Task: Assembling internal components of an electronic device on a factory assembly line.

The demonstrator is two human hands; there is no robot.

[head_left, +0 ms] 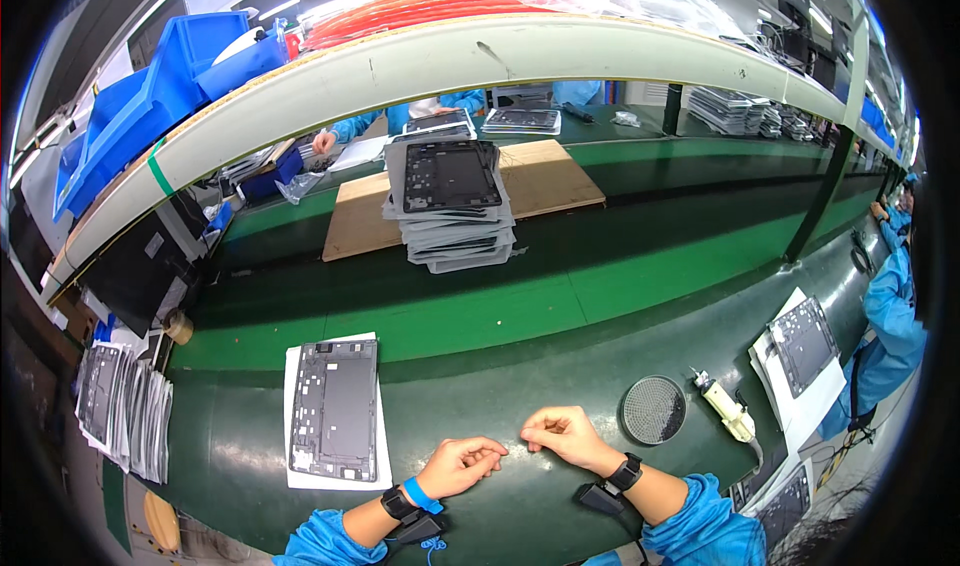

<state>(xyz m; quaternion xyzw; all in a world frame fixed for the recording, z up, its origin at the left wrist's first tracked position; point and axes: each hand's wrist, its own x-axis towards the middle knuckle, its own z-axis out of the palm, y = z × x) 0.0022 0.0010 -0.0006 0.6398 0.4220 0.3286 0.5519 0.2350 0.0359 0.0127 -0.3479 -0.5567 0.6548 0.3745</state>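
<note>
Currently, a dark-grey rectangular tablet housing (335,411) is laid on white rectangular paper (382,461); right of the housing, bare left hand (458,467) and right hand (568,438) are held apart, curled; whether anything is gripped cannot be told.

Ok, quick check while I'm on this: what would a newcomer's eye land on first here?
Probably the tall stack of pale sheets, topped by a dark panel, in the upper middle, then the bright blue bins on the shelf at upper left. Nearer, the left hand and right hand are close together at lower centre, with another dark panel on white paper to their left.
</note>
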